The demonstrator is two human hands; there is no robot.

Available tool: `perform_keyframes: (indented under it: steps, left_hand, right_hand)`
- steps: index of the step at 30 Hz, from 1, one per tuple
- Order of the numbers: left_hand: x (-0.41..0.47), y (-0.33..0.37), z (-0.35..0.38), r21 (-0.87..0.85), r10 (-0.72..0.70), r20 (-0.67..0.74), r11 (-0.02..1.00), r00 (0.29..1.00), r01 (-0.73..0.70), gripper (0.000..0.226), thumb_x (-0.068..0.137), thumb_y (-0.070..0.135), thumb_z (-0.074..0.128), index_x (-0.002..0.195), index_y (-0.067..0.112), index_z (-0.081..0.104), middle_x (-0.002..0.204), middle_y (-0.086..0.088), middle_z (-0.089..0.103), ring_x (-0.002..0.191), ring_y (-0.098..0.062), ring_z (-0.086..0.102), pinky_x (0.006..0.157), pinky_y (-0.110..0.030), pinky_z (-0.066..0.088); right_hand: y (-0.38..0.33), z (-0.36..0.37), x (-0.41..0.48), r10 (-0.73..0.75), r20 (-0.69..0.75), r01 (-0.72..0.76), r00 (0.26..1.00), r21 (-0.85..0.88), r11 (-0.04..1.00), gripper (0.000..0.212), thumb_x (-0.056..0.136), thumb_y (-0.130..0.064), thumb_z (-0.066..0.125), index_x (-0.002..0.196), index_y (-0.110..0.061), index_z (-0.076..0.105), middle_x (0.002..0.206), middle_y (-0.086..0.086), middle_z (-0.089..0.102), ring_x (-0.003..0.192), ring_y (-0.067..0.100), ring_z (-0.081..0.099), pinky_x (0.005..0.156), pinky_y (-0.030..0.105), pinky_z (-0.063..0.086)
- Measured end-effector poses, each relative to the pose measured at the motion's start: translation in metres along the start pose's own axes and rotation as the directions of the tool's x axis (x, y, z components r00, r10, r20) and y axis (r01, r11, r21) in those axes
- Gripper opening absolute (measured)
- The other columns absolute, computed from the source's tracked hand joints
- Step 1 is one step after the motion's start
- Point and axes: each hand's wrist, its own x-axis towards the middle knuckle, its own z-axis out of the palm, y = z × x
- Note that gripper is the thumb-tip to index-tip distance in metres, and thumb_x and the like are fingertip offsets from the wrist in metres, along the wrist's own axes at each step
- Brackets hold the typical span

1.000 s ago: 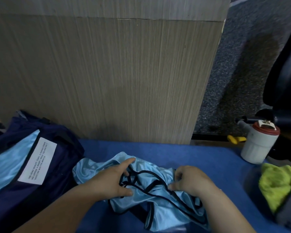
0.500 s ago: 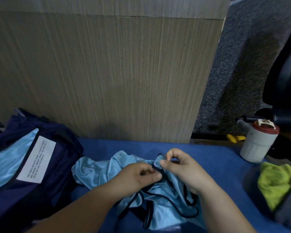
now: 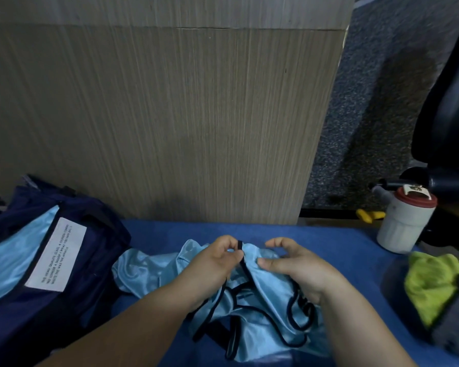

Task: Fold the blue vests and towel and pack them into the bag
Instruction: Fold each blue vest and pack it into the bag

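Note:
A crumpled light blue vest (image 3: 252, 308) with black trim lies on the blue surface (image 3: 329, 242) in front of me. My left hand (image 3: 212, 266) pinches the vest's black-trimmed edge between thumb and fingers. Just to its right, my right hand (image 3: 294, 268) grips a bunch of the vest's fabric, its thumb and forefinger curled above the cloth. The dark navy bag (image 3: 72, 260) lies open at the left, with light blue fabric (image 3: 13, 263) and a white label (image 3: 56, 255) showing inside it.
A wooden panel (image 3: 157, 115) stands upright just behind the surface. At the right are a white jar with a red lid (image 3: 404, 221), a yellow-green cloth (image 3: 435, 284) on something grey, a yellow object (image 3: 370, 215) and a black chair (image 3: 451, 107).
Both hands lifted from pressing the vest and came together at its upper edge. They now hold the trim and fabric slightly apart, the right hand shifted a little rightward.

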Motion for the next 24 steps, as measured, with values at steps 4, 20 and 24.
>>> perform_keyframes:
  steps: [4,20,24]
  left_hand:
    - [0.0,0.003,-0.004,-0.012,-0.009,0.001,1.0,1.0,0.009,0.016,0.095,0.034,0.054,0.096,0.018,0.059,0.066,-0.001,0.049,0.063,-0.017,0.042,0.064,-0.034,0.036]
    - [0.0,0.023,-0.009,-0.49,-0.03,-0.114,0.871,0.993,-0.03,0.019,0.098,0.018,0.051,0.079,0.014,0.05,0.069,-0.001,0.046,0.06,-0.013,0.042,0.06,-0.026,0.039]
    - [0.0,0.027,-0.01,-0.692,0.055,0.007,0.722,0.998,-0.035,0.023,0.068,-0.001,0.049,0.088,0.011,0.052,0.072,-0.002,0.046,0.059,-0.014,0.039,0.053,-0.025,0.034]
  right_hand:
    - [-0.009,-0.002,-0.001,-0.185,-0.079,0.198,0.98,0.201,0.959,0.02,0.091,-0.001,0.062,0.108,-0.012,0.062,0.079,0.009,0.065,0.072,0.019,0.065,0.064,0.026,0.055]
    - [-0.02,0.003,-0.013,-0.557,-0.252,0.58,0.791,0.018,0.815,0.022,0.073,-0.011,0.083,0.071,-0.025,0.065,0.075,-0.006,0.063,0.075,0.012,0.06,0.071,0.028,0.05]
    - [-0.017,0.019,-0.015,-0.475,0.034,0.476,0.879,-0.061,0.877,0.018,0.071,-0.023,0.085,0.066,-0.026,0.068,0.07,-0.009,0.064,0.066,0.005,0.059,0.065,0.021,0.047]
